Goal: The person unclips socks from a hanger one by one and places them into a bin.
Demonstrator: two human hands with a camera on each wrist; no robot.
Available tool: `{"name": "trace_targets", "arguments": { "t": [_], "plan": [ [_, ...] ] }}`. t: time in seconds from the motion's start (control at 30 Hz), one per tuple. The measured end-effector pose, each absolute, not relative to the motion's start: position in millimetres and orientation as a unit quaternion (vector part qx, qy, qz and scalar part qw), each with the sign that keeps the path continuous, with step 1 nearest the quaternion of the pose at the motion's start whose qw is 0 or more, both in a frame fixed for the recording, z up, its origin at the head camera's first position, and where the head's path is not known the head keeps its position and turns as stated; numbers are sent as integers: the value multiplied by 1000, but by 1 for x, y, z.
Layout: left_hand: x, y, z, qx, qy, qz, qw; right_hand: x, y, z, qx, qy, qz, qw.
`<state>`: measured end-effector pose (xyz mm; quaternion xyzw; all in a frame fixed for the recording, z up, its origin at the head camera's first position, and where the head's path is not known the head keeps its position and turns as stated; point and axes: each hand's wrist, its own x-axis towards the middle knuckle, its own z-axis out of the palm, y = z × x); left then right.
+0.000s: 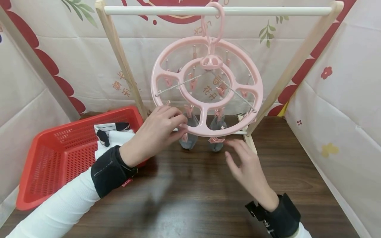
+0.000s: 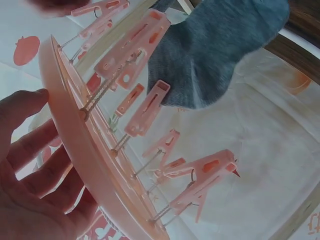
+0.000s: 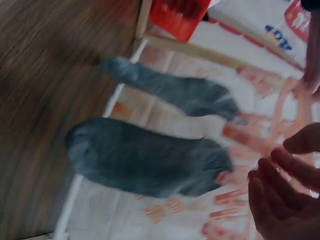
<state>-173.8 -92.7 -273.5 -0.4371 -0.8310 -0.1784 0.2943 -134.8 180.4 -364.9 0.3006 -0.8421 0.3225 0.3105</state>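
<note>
A round pink clip hanger (image 1: 258, 89) hangs tilted from a white rail, with several pink clothespins (image 2: 145, 107) below it. Two grey socks are clipped at its near side, the left sock (image 1: 188, 144) and the right sock (image 1: 216, 148), both dangling toe down. At the near left rim, my left hand (image 1: 156, 132) grips the ring between thumb and fingers. My right hand (image 1: 245, 162) is beside the right sock, its thumb and fingers apart and its fingertips close to a clothespin (image 1: 216, 140). Blur in the right wrist view hides whether they touch it.
A red plastic basket (image 1: 44, 158) stands at the left, holding white cloth items (image 1: 114, 140) with black parts. Wooden posts (image 1: 120, 56) carry the white rail (image 1: 160, 11). Printed cloth walls (image 1: 336, 99) surround the dark wooden table (image 1: 184, 201).
</note>
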Motion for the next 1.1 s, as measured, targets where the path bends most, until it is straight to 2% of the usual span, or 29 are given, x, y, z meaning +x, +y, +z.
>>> {"name": "trace_targets", "arguments": {
  "t": [0.17, 0.3, 0.53, 0.7, 0.93, 1.1],
  "plan": [
    [-175, -95, -274, -437, -829, -191, 293, -167, 183, -374, 297, -853, 304, 302],
    [-175, -96, -272, -443, -822, -202, 294, -193, 181, -369, 305, -843, 347, 275],
    [-175, -97, -271, -468, -794, -251, 295, -228, 172, -344, 331, -786, 504, 137],
    [-167, -100, -272, -477, -768, -296, 309, -232, 168, -336, 338, -755, 556, 87],
    [-148, -96, -277, -507, -735, -322, 316, -229, 167, -330, 336, -746, 568, 86],
    [-139, -92, -301, -535, -728, -321, 285, -226, 168, -326, 324, -755, 566, 67]
  ]
}}
